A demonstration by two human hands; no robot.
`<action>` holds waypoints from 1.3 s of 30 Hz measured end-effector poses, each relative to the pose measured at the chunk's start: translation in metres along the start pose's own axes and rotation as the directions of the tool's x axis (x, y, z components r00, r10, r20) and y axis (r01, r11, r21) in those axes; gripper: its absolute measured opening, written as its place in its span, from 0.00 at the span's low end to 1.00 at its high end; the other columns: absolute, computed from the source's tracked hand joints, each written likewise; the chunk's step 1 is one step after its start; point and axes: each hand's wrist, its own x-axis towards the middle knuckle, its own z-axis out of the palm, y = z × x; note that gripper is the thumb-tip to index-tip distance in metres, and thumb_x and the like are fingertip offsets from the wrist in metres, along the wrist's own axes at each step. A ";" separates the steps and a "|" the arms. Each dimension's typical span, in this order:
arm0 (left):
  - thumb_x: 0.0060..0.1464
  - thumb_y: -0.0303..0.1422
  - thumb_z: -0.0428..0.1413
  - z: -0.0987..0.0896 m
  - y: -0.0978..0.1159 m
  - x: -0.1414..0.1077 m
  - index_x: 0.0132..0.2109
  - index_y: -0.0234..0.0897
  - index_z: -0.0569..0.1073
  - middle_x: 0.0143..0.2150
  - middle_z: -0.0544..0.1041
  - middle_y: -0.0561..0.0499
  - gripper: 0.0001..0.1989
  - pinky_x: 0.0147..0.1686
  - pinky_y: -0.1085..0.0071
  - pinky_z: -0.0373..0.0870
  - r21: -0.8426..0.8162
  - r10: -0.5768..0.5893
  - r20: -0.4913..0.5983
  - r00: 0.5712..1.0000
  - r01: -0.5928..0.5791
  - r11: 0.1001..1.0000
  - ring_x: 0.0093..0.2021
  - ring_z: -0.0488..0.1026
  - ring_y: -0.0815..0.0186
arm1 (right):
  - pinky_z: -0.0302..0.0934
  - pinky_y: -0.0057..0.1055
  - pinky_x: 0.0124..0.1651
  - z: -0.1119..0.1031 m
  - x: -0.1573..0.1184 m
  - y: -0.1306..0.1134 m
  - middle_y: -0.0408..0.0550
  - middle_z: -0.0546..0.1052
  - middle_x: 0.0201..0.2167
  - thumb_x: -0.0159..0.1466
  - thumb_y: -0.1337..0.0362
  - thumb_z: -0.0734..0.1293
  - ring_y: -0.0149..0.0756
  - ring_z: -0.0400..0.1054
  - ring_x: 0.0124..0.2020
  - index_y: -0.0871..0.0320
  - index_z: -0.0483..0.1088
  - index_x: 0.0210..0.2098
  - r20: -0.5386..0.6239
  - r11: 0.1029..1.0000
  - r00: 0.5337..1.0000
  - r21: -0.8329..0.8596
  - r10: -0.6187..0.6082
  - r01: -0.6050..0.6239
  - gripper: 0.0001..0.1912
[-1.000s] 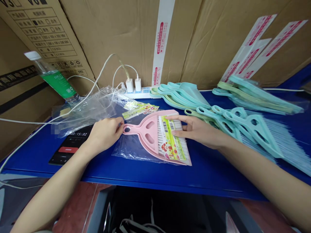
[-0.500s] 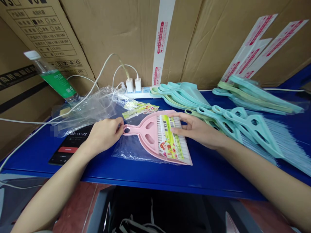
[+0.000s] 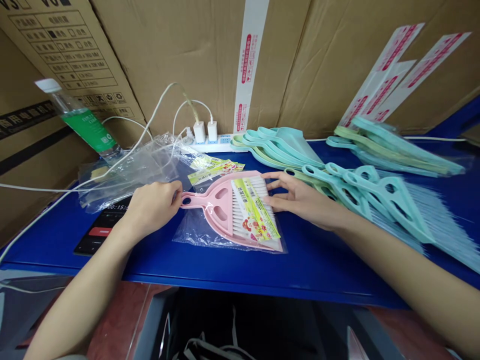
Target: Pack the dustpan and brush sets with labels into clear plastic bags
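A pink dustpan (image 3: 213, 227) lies on a clear plastic bag (image 3: 191, 235), a pink hand brush (image 3: 217, 204) with white bristles nested in it. Across the bristles rests a yellow-green label card (image 3: 256, 210), tilted. My left hand (image 3: 157, 205) is closed on the handle end of the dustpan and brush. My right hand (image 3: 296, 195) is open, fingers apart, its fingertips at the right edge of the bristles and the pan; whether they press on it I cannot tell. More label cards (image 3: 215, 172) lie just behind the dustpan.
Turquoise and green dustpans (image 3: 285, 145) and brushes (image 3: 393, 200) are piled at the right. At the left are a phone (image 3: 95, 237), crumpled clear bags (image 3: 131, 177), a tilted bottle (image 3: 88, 127) and white cables. A power strip (image 3: 225, 142) runs along the cardboard boxes (image 3: 187, 45).
My left hand has drawn the pink dustpan and brush leftward. The label card now sits more slanted on the bristles. My right hand has stayed nearly in place, its fingers now off the card.
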 end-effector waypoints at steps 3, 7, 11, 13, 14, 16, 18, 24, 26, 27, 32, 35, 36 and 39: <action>0.62 0.36 0.43 -0.001 0.000 0.000 0.46 0.38 0.76 0.37 0.82 0.41 0.18 0.34 0.63 0.69 0.023 -0.013 0.018 1.000 0.013 1.000 0.40 0.79 0.47 | 0.73 0.41 0.45 -0.002 0.000 0.002 0.49 0.69 0.46 0.48 0.53 0.77 0.34 0.72 0.36 0.53 0.63 0.52 0.018 0.999 0.999 -0.021 -0.030 0.031 0.35; 0.63 0.37 0.42 -0.004 -0.001 0.000 0.46 0.39 0.75 0.37 0.82 0.42 0.18 0.33 0.64 0.69 0.061 -0.031 0.031 0.999 0.029 0.998 0.41 0.80 0.48 | 0.73 0.39 0.44 -0.003 0.000 0.003 0.49 0.68 0.47 0.50 0.55 0.76 0.30 0.71 0.33 0.55 0.63 0.52 0.028 0.997 0.999 -0.064 -0.047 0.049 0.34; 0.63 0.37 0.42 -0.005 -0.001 -0.002 0.42 0.40 0.75 0.34 0.81 0.45 0.16 0.30 0.67 0.66 0.072 -0.005 0.041 0.999 0.002 0.997 0.38 0.80 0.52 | 0.73 0.36 0.40 -0.004 0.000 0.003 0.48 0.68 0.45 0.52 0.56 0.73 0.27 0.69 0.30 0.55 0.65 0.54 0.026 0.988 0.996 -0.122 -0.089 0.092 0.32; 0.63 0.36 0.42 -0.005 -0.001 -0.002 0.40 0.41 0.74 0.32 0.80 0.46 0.16 0.28 0.68 0.64 0.066 0.028 0.038 0.999 -0.030 0.997 0.36 0.79 0.53 | 0.73 0.36 0.38 -0.004 0.000 0.003 0.48 0.68 0.43 0.53 0.55 0.72 0.27 0.68 0.28 0.55 0.68 0.54 0.020 0.976 0.991 -0.169 -0.135 0.137 0.30; 0.63 0.36 0.43 -0.004 -0.001 -0.002 0.39 0.41 0.74 0.31 0.80 0.46 0.15 0.28 0.68 0.63 0.063 0.040 0.035 0.999 -0.042 0.997 0.35 0.79 0.54 | 0.73 0.36 0.37 -0.004 -0.001 0.004 0.48 0.68 0.43 0.53 0.55 0.72 0.28 0.67 0.28 0.55 0.70 0.53 0.018 0.968 0.987 -0.195 -0.157 0.157 0.29; 0.63 0.36 0.43 -0.004 -0.001 -0.003 0.39 0.41 0.74 0.30 0.80 0.47 0.15 0.27 0.69 0.63 0.055 0.048 0.026 0.998 -0.050 0.997 0.34 0.79 0.54 | 0.72 0.35 0.36 -0.005 -0.001 0.004 0.49 0.67 0.42 0.53 0.54 0.71 0.29 0.68 0.29 0.56 0.74 0.51 0.024 0.953 0.982 -0.237 -0.186 0.186 0.26; 0.62 0.36 0.43 -0.003 -0.001 -0.003 0.39 0.41 0.74 0.31 0.80 0.46 0.15 0.27 0.69 0.63 0.043 0.047 0.024 0.999 -0.048 0.998 0.33 0.79 0.54 | 0.72 0.34 0.35 -0.006 -0.002 0.004 0.50 0.68 0.43 0.54 0.53 0.71 0.30 0.68 0.30 0.55 0.77 0.50 0.043 0.945 0.980 -0.260 -0.194 0.198 0.25; 0.63 0.36 0.43 -0.002 0.000 -0.003 0.40 0.40 0.74 0.31 0.80 0.45 0.15 0.28 0.67 0.63 0.027 0.044 0.022 0.999 -0.045 0.999 0.34 0.79 0.52 | 0.72 0.34 0.38 -0.007 -0.004 0.003 0.49 0.66 0.43 0.54 0.51 0.71 0.30 0.67 0.31 0.48 0.78 0.52 0.084 0.924 0.976 -0.312 -0.203 0.219 0.26; 0.63 0.36 0.43 -0.003 0.000 -0.003 0.40 0.40 0.74 0.31 0.80 0.45 0.15 0.28 0.68 0.63 0.031 0.044 0.027 0.999 -0.045 0.999 0.34 0.79 0.53 | 0.72 0.35 0.41 -0.006 -0.004 0.004 0.49 0.65 0.44 0.54 0.51 0.70 0.30 0.67 0.32 0.47 0.79 0.50 0.086 0.920 0.976 -0.326 -0.201 0.218 0.25; 0.64 0.36 0.43 -0.003 0.000 -0.003 0.40 0.40 0.74 0.31 0.80 0.46 0.15 0.28 0.68 0.63 0.034 0.045 0.029 0.999 -0.046 0.998 0.34 0.79 0.53 | 0.72 0.36 0.42 -0.006 -0.004 0.004 0.49 0.64 0.44 0.54 0.51 0.70 0.30 0.67 0.32 0.47 0.79 0.50 0.085 0.920 0.977 -0.329 -0.194 0.212 0.24; 0.64 0.36 0.42 -0.003 0.001 -0.003 0.40 0.40 0.73 0.31 0.80 0.45 0.15 0.27 0.68 0.61 0.055 0.037 0.034 0.999 -0.039 0.998 0.34 0.79 0.53 | 0.72 0.38 0.43 -0.007 -0.003 0.007 0.50 0.63 0.46 0.53 0.50 0.71 0.30 0.66 0.32 0.48 0.80 0.47 0.073 0.927 0.981 -0.321 -0.181 0.194 0.23; 0.64 0.36 0.42 -0.003 0.001 -0.003 0.40 0.39 0.73 0.31 0.80 0.45 0.15 0.27 0.67 0.61 0.059 0.043 0.037 0.998 -0.045 0.997 0.34 0.79 0.52 | 0.72 0.39 0.43 -0.007 -0.003 0.008 0.49 0.64 0.46 0.53 0.49 0.71 0.30 0.65 0.32 0.47 0.81 0.45 0.072 0.923 0.978 -0.324 -0.196 0.209 0.22; 0.64 0.36 0.42 -0.003 0.001 -0.003 0.40 0.39 0.73 0.32 0.80 0.45 0.15 0.27 0.67 0.61 0.060 0.047 0.036 0.998 -0.049 0.997 0.35 0.79 0.52 | 0.72 0.39 0.43 -0.007 -0.003 0.007 0.50 0.64 0.46 0.53 0.49 0.71 0.30 0.65 0.32 0.47 0.81 0.45 0.068 0.919 0.977 -0.331 -0.201 0.212 0.21; 0.64 0.36 0.41 -0.002 0.000 -0.003 0.40 0.40 0.72 0.32 0.81 0.46 0.15 0.27 0.68 0.61 0.064 0.053 0.025 0.998 -0.054 0.997 0.34 0.79 0.54 | 0.72 0.40 0.43 -0.005 -0.004 0.006 0.50 0.64 0.46 0.53 0.49 0.71 0.31 0.66 0.31 0.48 0.82 0.42 0.058 0.909 0.975 -0.354 -0.215 0.221 0.20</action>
